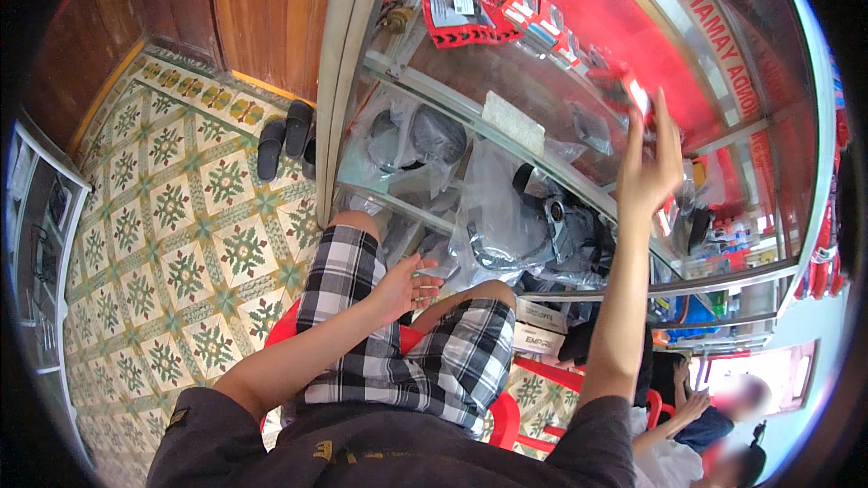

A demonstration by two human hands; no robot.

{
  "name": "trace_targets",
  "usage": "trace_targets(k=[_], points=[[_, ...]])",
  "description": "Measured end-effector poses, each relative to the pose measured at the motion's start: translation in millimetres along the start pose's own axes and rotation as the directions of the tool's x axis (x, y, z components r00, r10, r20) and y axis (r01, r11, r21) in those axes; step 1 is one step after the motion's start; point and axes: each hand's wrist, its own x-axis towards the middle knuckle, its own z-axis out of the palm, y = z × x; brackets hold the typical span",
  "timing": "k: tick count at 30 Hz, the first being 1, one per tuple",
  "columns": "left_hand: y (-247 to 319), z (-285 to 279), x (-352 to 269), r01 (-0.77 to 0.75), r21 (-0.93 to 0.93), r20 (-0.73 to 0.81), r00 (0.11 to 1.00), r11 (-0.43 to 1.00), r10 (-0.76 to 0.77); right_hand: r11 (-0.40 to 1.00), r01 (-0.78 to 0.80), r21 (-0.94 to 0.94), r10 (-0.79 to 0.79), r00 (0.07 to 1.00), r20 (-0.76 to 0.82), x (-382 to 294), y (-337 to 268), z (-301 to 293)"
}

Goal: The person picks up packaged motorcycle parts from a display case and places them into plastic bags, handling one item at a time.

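Note:
My right hand (649,169) reaches up into a glass display cabinet, fingers stretched out. At its fingertips is a blurred red and white packet (636,96); whether the fingers grip it cannot be made out. Behind lie small red and white packages (542,30) in a row, and a red plastic pouch (461,13) with a white label. My left hand (410,287) hovers over my lap, palm turned inward, fingers apart and holding nothing. In front of it, the lower shelves hold plastic-wrapped black parts (439,134) and a bagged part with a metal bracket (557,227).
A glass shelf edge (475,125) bearing a pale block (513,123) crosses before me. Cardboard boxes (540,337) stand by my right knee. Black slippers (271,149) lie on the tiled floor. Two people (692,407) sit at the lower right, near a red plastic chair (542,373).

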Motion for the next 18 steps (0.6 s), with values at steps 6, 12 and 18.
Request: trace_targets(k=[6,12,18], points=[[1,-5,4,-0.026,-0.003,-0.019,0.999,1.0,0.026,0.999,0.029,0.041,-0.034,0.991,0.132,48,97,98],[1,-8,4,-0.05,-0.035,-0.031,0.998,0.998,0.048,1.0,0.006,-0.009,-0.003,0.924,0.382,42,117,147],[3,-9,5,-0.056,-0.031,-0.042,0.998,0.998,0.054,0.983,-0.182,0.007,0.154,0.848,0.507,51,124,154]])
